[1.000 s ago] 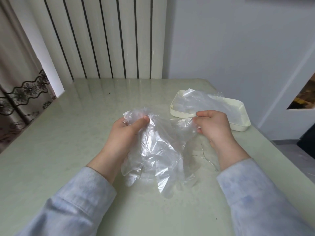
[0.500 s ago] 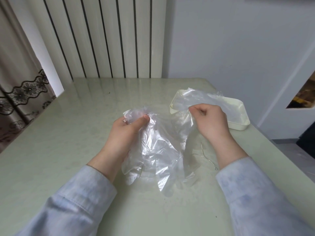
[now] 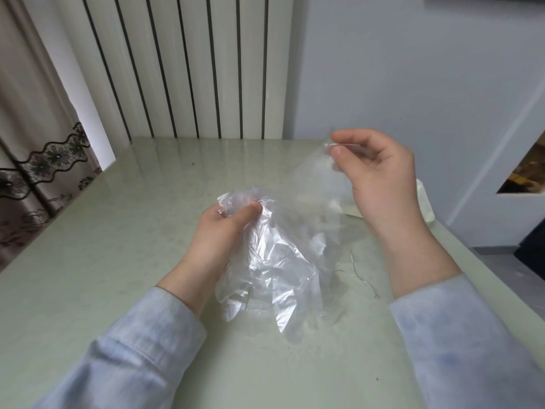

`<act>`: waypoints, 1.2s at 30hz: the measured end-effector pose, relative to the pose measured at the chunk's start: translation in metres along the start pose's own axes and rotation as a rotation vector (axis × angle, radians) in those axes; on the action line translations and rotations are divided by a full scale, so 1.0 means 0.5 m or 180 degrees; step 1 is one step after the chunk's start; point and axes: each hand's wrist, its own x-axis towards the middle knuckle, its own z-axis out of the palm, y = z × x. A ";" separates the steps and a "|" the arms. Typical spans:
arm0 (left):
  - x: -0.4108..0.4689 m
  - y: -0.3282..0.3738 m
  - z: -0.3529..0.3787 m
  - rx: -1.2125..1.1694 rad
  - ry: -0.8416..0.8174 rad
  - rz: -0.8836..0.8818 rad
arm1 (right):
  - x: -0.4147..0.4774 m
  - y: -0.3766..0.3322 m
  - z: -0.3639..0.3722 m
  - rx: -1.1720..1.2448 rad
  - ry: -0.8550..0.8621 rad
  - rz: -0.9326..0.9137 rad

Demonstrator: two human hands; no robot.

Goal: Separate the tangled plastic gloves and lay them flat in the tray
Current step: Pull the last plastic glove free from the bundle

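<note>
**One glove pulled up and away from the clump**

The right hand [image 3: 380, 178] has risen. Half a second ago it was low at the near rim of the tray [image 3: 426, 202]; now it is up in front of the tray and hides most of it. Its thumb and forefinger pinch the edge of a single clear glove [image 3: 315, 178], which stretches thin and slanting from that pinch down towards the clump of gloves [image 3: 277, 261]. I cannot tell whether it has come fully free.

The left hand [image 3: 224, 228] has hardly shifted. It stays left of the tray and nearer the person, with thumb and fingers gripping the crumpled top of the clump. The clump's loose plastic fingers fan out below it on the table [image 3: 118, 231], well short of the tray.

A thin bent wire [image 3: 358, 270] lies on the table between the clump and the right forearm, on the near side of the tray.
</note>
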 end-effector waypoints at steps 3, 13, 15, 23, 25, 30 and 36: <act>-0.003 0.003 0.001 -0.0013 0.0012 0.0016 | -0.004 -0.036 -0.001 0.0760 -0.0301 -0.0070; -0.001 0.003 0.003 0.0011 -0.0039 0.0033 | -0.035 -0.098 0.020 0.2145 -0.1086 0.0394; -0.001 0.007 0.004 0.0121 -0.0047 0.0056 | -0.040 -0.069 0.032 0.1450 -0.1192 0.0374; -0.009 0.009 0.009 -0.0118 -0.0114 0.0031 | -0.066 0.034 0.064 -0.0381 -0.1429 0.0787; -0.007 0.009 0.008 -0.0171 -0.0111 0.0013 | -0.064 0.038 0.061 -0.0371 -0.1372 0.0862; -0.004 0.007 0.008 -0.0051 -0.0089 0.0050 | -0.063 0.004 0.063 0.0577 -0.1574 0.0637; -0.005 0.006 0.012 -0.0025 -0.0141 0.0049 | -0.059 -0.005 0.067 0.1918 -0.1969 0.0733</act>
